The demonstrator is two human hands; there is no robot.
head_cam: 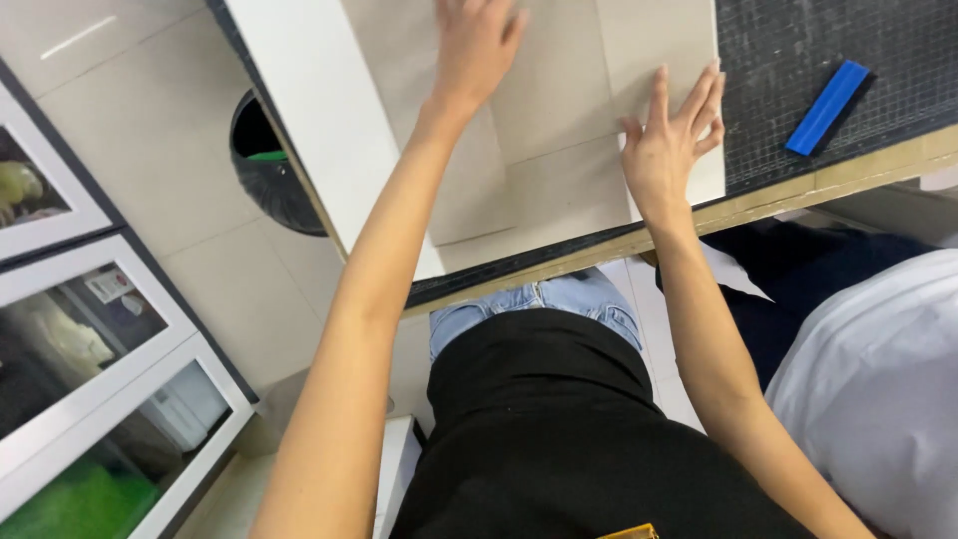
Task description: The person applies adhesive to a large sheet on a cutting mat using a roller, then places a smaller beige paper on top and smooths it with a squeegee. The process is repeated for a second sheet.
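Head view, left to right. At 9 o'clock, glass-fronted cabinets (90, 339) line the tiled floor; a dark waste bin (264, 170) stands just beside the table edge (559, 262). The left hand (477, 45), open and flat, presses the beige folded cardboard sheet (559, 110) at 12 o'clock. The right hand (671, 145), fingers spread, rests flat on the sheet's lower right flap, toward 1 o'clock. Neither hand grips anything. Creases already mark the sheet, and one panel appears folded over; it still lies flat, so shaping seems at an early stage. A blue scraper (828, 107) lies untouched on the black cutting mat (798, 50) at 2 o'clock.
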